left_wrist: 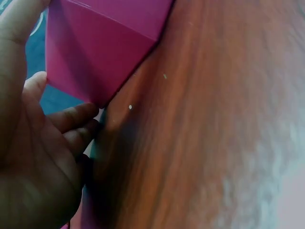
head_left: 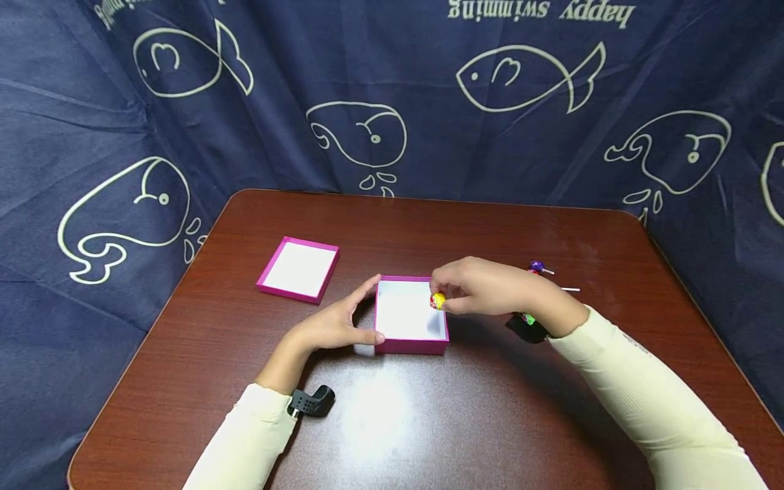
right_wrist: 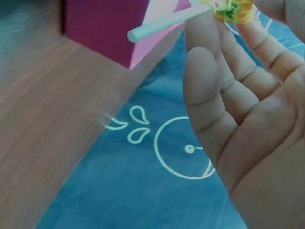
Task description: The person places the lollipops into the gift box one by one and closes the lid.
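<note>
A pink box with a white inside stands on the table. My left hand spans its left side, thumb at the front corner and a finger at the back corner. The left wrist view shows fingertips against the edge of the pink box. Over the box's right side, my right hand pinches a lollipop by its yellow wrapped head. In the right wrist view the white stick of the lollipop points away from the right hand.
The box's pink lid lies at the back left, white inside up. Behind the right wrist are more lollipops, among them a purple one and a green one, partly hidden. A dark blue cloth hangs behind the brown table.
</note>
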`<state>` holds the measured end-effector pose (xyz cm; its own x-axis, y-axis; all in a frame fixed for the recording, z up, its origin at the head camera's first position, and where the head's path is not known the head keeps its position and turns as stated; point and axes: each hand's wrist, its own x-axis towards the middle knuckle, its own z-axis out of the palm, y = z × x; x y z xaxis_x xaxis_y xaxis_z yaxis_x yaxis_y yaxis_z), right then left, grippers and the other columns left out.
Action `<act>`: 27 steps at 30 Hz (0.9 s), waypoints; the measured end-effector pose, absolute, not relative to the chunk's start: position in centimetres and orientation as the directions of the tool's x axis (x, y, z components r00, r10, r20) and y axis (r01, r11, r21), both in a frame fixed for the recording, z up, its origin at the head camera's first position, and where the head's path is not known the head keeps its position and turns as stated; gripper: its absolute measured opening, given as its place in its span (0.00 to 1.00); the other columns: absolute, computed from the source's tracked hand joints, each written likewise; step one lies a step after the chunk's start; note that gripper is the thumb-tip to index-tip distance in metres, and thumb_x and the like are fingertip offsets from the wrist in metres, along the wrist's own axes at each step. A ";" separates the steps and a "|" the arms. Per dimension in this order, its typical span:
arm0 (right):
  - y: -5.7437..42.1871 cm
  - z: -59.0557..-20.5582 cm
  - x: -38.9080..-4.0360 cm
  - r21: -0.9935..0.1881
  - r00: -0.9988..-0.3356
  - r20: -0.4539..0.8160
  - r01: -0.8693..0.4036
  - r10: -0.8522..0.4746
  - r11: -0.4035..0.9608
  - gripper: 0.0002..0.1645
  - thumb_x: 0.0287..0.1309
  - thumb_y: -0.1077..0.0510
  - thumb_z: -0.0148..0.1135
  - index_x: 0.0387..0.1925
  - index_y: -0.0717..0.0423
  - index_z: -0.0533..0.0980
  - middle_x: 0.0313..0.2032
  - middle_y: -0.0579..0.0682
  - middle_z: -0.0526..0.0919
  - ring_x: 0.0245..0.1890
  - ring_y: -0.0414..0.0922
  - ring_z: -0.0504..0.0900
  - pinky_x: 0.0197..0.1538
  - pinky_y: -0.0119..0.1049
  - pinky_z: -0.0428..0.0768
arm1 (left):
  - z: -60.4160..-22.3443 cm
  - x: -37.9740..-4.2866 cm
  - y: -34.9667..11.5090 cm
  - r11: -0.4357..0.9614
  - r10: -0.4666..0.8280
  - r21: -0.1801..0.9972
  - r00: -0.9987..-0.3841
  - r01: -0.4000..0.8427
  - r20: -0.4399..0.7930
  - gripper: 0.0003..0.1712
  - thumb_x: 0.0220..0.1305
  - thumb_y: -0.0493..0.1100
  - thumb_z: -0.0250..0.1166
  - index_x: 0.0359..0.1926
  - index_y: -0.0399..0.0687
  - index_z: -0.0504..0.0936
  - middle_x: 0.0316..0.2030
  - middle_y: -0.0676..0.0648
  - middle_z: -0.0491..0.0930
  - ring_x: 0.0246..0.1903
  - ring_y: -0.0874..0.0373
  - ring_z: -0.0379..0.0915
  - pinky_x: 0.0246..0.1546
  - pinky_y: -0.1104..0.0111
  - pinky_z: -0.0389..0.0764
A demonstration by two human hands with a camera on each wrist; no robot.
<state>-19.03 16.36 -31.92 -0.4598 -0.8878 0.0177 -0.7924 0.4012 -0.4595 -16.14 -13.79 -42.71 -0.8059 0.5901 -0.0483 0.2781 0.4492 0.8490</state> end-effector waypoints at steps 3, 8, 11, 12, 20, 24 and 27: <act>15.7 -31.6 -19.3 -0.452 -0.454 0.028 -0.800 -0.890 0.394 0.05 0.59 0.62 0.64 0.35 0.49 0.77 0.29 0.37 0.76 0.29 0.36 0.74 0.34 0.32 0.76 | -42.6 -16.2 -13.8 0.449 0.588 0.853 -0.806 0.266 -0.058 0.63 0.55 0.52 0.76 0.80 0.54 0.43 0.73 0.43 0.59 0.72 0.54 0.50 0.72 0.55 0.50; 14.5 -31.5 -19.8 -0.444 -0.447 0.038 -0.809 -0.893 0.386 0.06 0.58 0.63 0.65 0.36 0.50 0.78 0.30 0.38 0.77 0.29 0.36 0.73 0.34 0.33 0.76 | -42.6 -16.3 -13.8 0.443 0.587 0.861 -0.807 0.250 -0.068 0.63 0.54 0.52 0.76 0.80 0.55 0.43 0.73 0.42 0.59 0.72 0.54 0.51 0.72 0.55 0.50; 13.7 -31.5 -20.1 -0.441 -0.446 0.036 -0.810 -0.894 0.386 0.06 0.58 0.63 0.65 0.37 0.50 0.78 0.31 0.38 0.77 0.30 0.36 0.75 0.35 0.33 0.77 | -42.6 -16.4 -13.8 0.423 0.593 0.872 -0.803 0.246 -0.062 0.63 0.55 0.51 0.77 0.80 0.54 0.44 0.73 0.40 0.59 0.72 0.51 0.51 0.72 0.53 0.50; 13.4 -31.5 -20.2 -0.442 -0.443 0.035 -0.811 -0.896 0.383 0.06 0.58 0.63 0.65 0.37 0.51 0.78 0.31 0.39 0.77 0.30 0.36 0.75 0.35 0.32 0.77 | -42.6 -16.4 -13.8 0.418 0.593 0.876 -0.802 0.242 -0.062 0.63 0.54 0.51 0.77 0.80 0.54 0.44 0.73 0.40 0.58 0.73 0.51 0.51 0.72 0.53 0.50; 11.1 -32.4 -21.1 -0.447 -0.393 0.023 -0.826 -0.919 0.343 0.05 0.56 0.62 0.65 0.35 0.52 0.76 0.29 0.39 0.76 0.31 0.40 0.77 0.36 0.33 0.76 | -42.7 -16.3 -13.8 0.411 0.587 0.887 -0.806 0.212 -0.079 0.63 0.54 0.51 0.77 0.80 0.58 0.43 0.74 0.44 0.57 0.73 0.55 0.49 0.72 0.54 0.49; 10.1 -33.5 -21.3 -0.460 -0.379 -0.011 -0.820 -0.926 0.341 0.05 0.56 0.63 0.64 0.34 0.52 0.76 0.28 0.40 0.76 0.31 0.46 0.77 0.36 0.33 0.74 | -42.7 -16.3 -13.9 0.405 0.590 0.889 -0.804 0.213 -0.076 0.63 0.54 0.51 0.77 0.80 0.60 0.43 0.74 0.46 0.56 0.73 0.56 0.48 0.72 0.54 0.49; 9.5 -34.5 -21.3 -0.458 -0.372 -0.032 -0.820 -0.928 0.344 0.06 0.55 0.64 0.64 0.33 0.52 0.76 0.28 0.40 0.75 0.30 0.45 0.76 0.35 0.32 0.73 | -42.7 -16.3 -14.0 0.408 0.591 0.886 -0.803 0.221 -0.072 0.63 0.54 0.51 0.77 0.80 0.60 0.43 0.75 0.48 0.55 0.73 0.56 0.47 0.72 0.53 0.49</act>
<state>-21.31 9.53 -34.48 -0.3717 -0.9278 -0.0318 -0.8199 0.3442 -0.4575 -16.27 -13.98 -42.74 -0.8034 0.5911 -0.0723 0.2207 0.4083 0.8858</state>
